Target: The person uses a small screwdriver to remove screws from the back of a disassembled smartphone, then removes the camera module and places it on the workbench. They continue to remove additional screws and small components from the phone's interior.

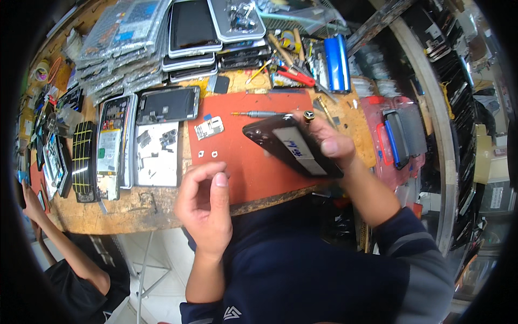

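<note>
Works at a wooden table (124,213), a red-brown mat (245,178) spread on top. Holds the left hand (208,208) over the mat's 7 o'clock edge, fingers loosely curled, thumb and forefinger tips close; cannot tell of anything tiny pinched between. Grips a dark phone (293,147) with the right hand (335,146) from 3 o'clock, fingers closed on the edge, thumb on the back. Tilts the phone above the mat, back and white label (298,154) facing up, long axis running from between 10 and 11 o'clock to between 4 and 5, camera end (256,137) pointing toward the former. Has a screwdriver (261,114) lying at 12 o'clock on the mat, tip toward 9; a small board (209,128) at 10 o'clock; and two pale pieces (214,154) at 9 o'clock, side by side.
</note>
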Available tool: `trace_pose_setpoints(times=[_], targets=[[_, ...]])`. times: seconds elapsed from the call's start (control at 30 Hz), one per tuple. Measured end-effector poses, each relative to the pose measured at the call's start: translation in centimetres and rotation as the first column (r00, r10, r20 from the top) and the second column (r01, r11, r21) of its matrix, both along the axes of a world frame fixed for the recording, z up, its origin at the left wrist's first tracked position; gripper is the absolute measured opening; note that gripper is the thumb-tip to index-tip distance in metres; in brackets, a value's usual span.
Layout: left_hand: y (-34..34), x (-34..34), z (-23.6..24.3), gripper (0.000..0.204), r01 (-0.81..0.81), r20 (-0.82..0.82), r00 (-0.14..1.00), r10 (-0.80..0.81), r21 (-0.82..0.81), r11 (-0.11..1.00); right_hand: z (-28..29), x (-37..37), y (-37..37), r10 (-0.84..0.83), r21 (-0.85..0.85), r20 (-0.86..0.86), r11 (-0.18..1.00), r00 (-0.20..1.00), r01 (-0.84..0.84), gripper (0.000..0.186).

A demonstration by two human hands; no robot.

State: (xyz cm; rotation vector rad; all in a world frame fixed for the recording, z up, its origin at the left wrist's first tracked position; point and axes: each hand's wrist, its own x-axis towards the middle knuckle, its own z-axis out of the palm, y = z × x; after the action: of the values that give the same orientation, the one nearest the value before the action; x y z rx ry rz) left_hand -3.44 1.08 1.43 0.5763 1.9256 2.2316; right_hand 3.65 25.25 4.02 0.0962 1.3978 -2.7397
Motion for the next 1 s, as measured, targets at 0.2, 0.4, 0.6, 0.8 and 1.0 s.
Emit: trace_pose_setpoints(times=[0.2,0.4,0.6,0.8,1.0], targets=[[3.1,-1.0,2.3,0.03,0.203,0.096,0.968,-0.232,0.24,0.949,-3.1,0.8,-3.5,-0.046,-0.562,-0.126,0.826,0.991,-0.033,0.091],[4.2,-2.2,2.6,0.04,0.23,0.127,0.948,-0.291,0.358,0.905,-3.0,0.7,-4.7,-0.09,-0.672,-0.106,0.741,0.99,-0.004,0.08],[4.3,-2.3,2.1,0.039,0.236,0.134,0.943,-0.305,0.376,0.896,-3.0,1.0,-4.8,-0.076,-0.682,-0.094,0.731,0.993,-0.009,0.078],[4.0,-2.3,2.1,0.039,0.237,0.163,0.936,-0.312,0.367,0.9,-2.8,1.0,-5.2,-0.073,-0.697,-0.086,0.717,0.994,-0.008,0.077],[4.0,-2.0,2.1,0.039,0.222,0.216,0.926,-0.31,0.353,0.909,-2.8,1.3,-5.3,-0.089,-0.672,-0.047,0.74,0.995,0.034,0.078]])
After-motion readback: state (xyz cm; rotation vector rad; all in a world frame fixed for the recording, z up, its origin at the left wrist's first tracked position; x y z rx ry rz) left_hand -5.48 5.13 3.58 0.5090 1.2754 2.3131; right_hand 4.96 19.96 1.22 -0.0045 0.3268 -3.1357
